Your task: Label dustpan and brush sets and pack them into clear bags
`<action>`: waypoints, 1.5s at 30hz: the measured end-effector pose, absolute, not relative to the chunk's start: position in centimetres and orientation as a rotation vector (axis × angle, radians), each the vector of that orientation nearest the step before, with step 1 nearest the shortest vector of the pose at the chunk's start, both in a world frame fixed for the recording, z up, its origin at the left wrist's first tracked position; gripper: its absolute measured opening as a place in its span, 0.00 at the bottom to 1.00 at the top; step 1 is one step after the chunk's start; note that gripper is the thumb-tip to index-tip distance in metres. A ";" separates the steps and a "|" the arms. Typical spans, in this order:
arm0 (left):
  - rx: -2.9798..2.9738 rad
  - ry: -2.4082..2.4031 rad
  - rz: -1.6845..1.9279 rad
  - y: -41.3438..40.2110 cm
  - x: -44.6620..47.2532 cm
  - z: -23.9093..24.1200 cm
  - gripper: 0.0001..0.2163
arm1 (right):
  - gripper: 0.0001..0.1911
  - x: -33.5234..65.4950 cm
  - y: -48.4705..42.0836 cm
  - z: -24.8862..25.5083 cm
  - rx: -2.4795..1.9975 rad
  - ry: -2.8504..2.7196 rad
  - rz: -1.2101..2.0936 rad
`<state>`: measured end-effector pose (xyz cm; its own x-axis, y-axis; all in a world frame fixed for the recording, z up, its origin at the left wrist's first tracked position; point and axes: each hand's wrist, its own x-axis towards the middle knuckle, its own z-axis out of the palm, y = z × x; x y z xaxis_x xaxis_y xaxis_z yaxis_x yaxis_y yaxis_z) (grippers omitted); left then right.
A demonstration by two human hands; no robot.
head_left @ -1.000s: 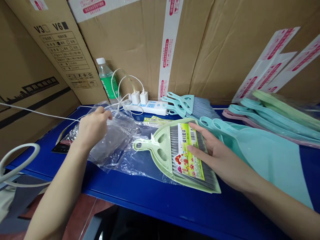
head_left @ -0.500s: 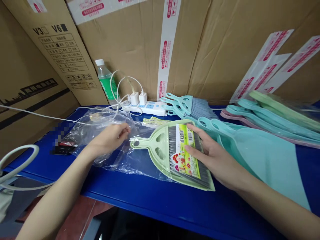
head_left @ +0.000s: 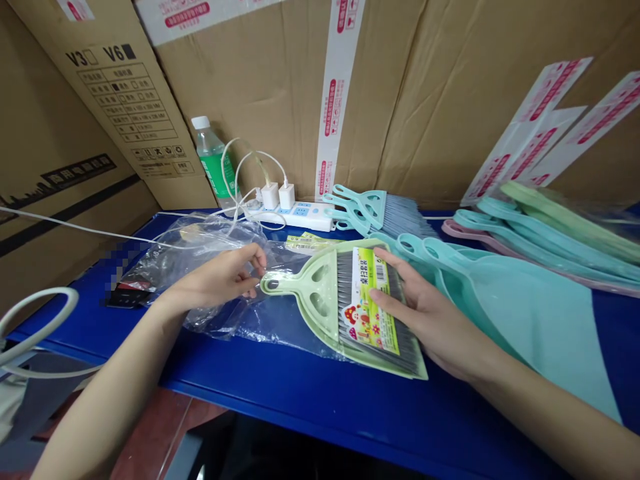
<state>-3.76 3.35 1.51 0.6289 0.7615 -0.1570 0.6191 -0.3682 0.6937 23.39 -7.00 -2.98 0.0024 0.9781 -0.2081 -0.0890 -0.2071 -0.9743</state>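
A light green dustpan (head_left: pixel 320 300) with a small grey-bristled brush and a colourful label card (head_left: pixel 370 301) lies flat on the blue table (head_left: pixel 310 400). My right hand (head_left: pixel 430 317) rests on it, fingers stretched over the bristles and label. My left hand (head_left: pixel 220 280) pinches the edge of a clear plastic bag (head_left: pixel 200 247) just beside the dustpan's handle end (head_left: pixel 270 285). More clear plastic lies under the dustpan.
Teal dustpans (head_left: pixel 510 307) and a teal brush (head_left: pixel 380 210) lie to the right and behind. A white power strip (head_left: pixel 295 213) with chargers and a green-labelled water bottle (head_left: pixel 213 163) stand at the back. Cardboard boxes (head_left: pixel 410 93) wall the table. A black item (head_left: pixel 123 297) lies left.
My left hand has moved right with the plastic bag, from the table's left part to the dustpan's handle end. The right hand stays on the brush.
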 end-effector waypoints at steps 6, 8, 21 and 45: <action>2.072 1.068 0.280 3.4 -4.0 1.8 0.14 | 0.40 23.3 -6.9 -3.0 -1.281 -0.980 1.400; 2.027 1.082 0.298 3.5 -4.0 1.8 0.17 | 0.40 23.2 -6.9 -3.0 -1.267 -0.964 1.410; 1.867 1.113 0.258 4.2 -4.0 2.2 0.22 | 0.45 23.2 -6.9 -3.3 -1.244 -1.034 1.428; 2.086 1.067 0.149 4.8 -5.2 1.5 0.09 | 0.45 23.3 -7.4 -3.1 -1.247 -1.264 1.402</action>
